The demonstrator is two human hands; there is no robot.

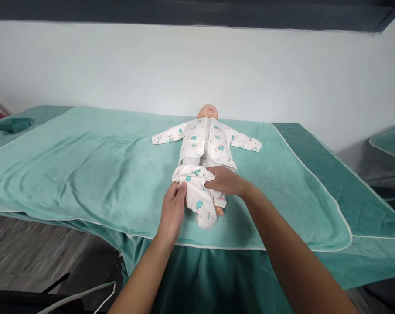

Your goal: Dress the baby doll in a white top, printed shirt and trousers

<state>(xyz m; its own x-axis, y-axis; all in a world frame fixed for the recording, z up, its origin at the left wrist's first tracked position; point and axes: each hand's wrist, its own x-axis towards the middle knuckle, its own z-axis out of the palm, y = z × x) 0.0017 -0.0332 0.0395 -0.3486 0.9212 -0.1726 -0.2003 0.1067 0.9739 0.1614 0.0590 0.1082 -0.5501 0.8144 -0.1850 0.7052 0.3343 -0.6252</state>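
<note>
Mint-green plush spreads beneath a baby doll (207,111), its blanket (119,135) edged in pale piping, as the figure lies on its back, head toward the wall. A printed white jacket (193,136) hangs unfastened down its front, both sleeves stretched outward. Matching trousers (197,194) sit bunched over the legs, below the jacket's hem; the thin cloth looks light, soft and stretchy, apt to crumple rather than tear, and best gripped at both sides of the gathered waist. The left hand (174,205) pinches that fabric between thumb and fingers; the right hand (226,179) tucks its fingers into the opposite side, their grip hidden from view. One small foot (219,211) pokes from a cuff.
</note>
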